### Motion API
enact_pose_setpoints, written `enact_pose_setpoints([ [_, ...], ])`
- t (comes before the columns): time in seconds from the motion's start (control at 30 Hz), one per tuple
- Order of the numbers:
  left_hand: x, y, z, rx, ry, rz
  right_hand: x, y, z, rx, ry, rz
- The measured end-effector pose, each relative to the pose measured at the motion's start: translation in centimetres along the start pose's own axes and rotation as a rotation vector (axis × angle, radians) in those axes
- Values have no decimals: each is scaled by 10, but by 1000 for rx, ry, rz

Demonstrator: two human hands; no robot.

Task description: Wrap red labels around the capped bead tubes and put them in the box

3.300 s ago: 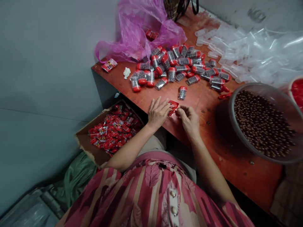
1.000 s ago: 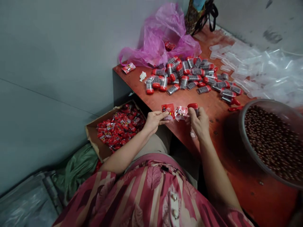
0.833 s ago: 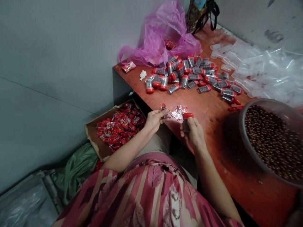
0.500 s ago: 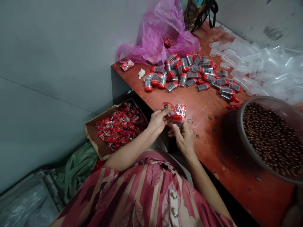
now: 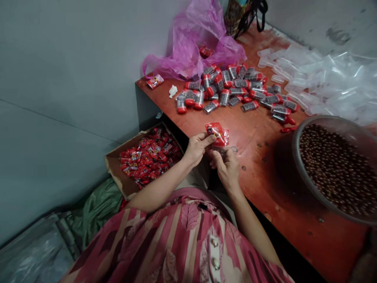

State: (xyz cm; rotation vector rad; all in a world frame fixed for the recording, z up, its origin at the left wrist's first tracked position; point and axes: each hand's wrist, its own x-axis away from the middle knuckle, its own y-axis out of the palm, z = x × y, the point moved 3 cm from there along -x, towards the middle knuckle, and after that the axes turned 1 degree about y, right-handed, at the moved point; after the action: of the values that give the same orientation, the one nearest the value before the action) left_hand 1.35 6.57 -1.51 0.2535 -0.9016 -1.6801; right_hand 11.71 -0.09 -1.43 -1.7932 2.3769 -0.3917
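My left hand pinches a red printed sleeve between thumb and fingers near the table edge. Just to its right, my right hand grips a small clear tube with dark contents, its upper end against the lower part of the sleeve. The tube's red cap is hidden behind the sleeve. Another red printed piece shows partly behind the sleeve. Beyond my hands lies a pile of filled, red-capped tubes.
A bucket of brown beads stands on the red table at right, with clear empty tubes behind it. A pink bag lies at the back. A cardboard box of red packets sits lower left.
The sleeve in my left hand has moved over the tube's red cap, which no longer shows. The view has shifted slightly.
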Motion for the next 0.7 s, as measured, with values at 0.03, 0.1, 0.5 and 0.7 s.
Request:
enact_pose_setpoints([
  [0.03, -1, 0, 1, -9, 9, -12, 0, 0, 1, 29, -17, -3],
  [0.1, -1, 0, 0, -21, -12, -49, 0, -1, 1, 26, -27, -24],
  [0.5, -1, 2, 4, -211, -123, -213, -5, 0, 0, -437, 149, -235],
  [0.7, 6, 8, 3, -224, -122, -157, -8, -2, -5, -331, 92, -111],
])
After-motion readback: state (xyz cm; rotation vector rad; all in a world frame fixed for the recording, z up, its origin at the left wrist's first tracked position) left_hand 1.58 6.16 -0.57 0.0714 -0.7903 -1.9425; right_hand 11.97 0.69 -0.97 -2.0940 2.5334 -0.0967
